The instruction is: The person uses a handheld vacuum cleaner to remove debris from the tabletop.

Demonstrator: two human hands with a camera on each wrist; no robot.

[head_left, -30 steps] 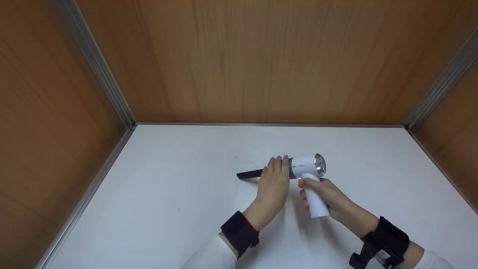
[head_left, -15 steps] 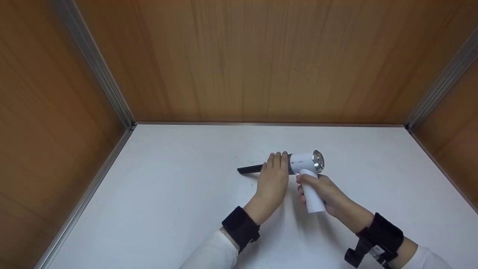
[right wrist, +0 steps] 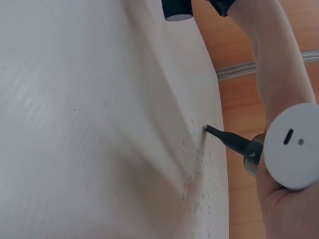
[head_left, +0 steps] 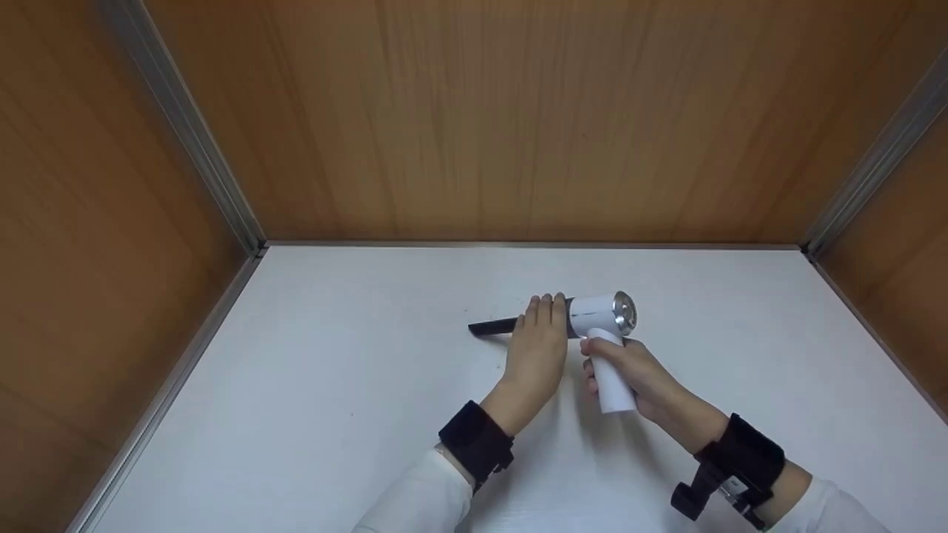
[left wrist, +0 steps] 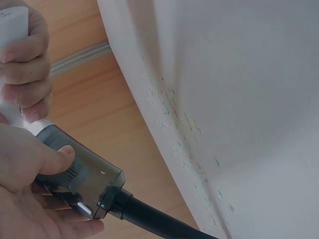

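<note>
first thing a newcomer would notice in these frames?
Mid-table, a white handheld vacuum with a silver end cap, its white handle gripped by the right hand. The left hand holds its smoky translucent dust cup, from which a slim black crevice nozzle points left. The wrist views show small pale scraps strewn on the white tabletop near the nozzle tip.
</note>
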